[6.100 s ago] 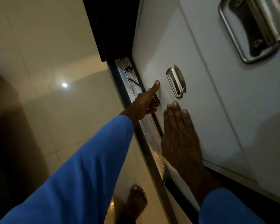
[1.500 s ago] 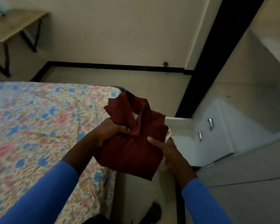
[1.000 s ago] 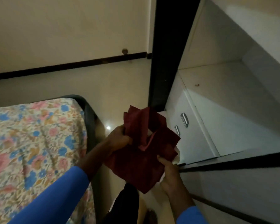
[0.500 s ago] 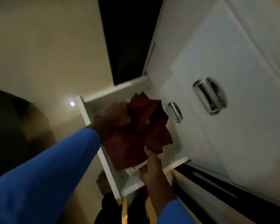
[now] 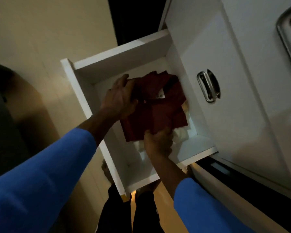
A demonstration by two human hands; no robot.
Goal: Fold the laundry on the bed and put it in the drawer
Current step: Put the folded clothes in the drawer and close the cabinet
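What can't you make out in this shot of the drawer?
Head view only.
The pale cloth under the red shirt: mostly covered, kind unclear.
The right hand: fingertips tucked beneath the shirt.
The collar tag: too small to read.
The upper handle: cut off by the right edge.

Head view, wide-angle: worn on the head, directed forward and steeply down. Open drawer point(image 5: 119, 51) is framed centrally at close range; left sleeve point(image 5: 40, 182) and right sleeve point(image 5: 205, 209) are admitted from the lower edge; floor point(image 5: 40, 39) at left.
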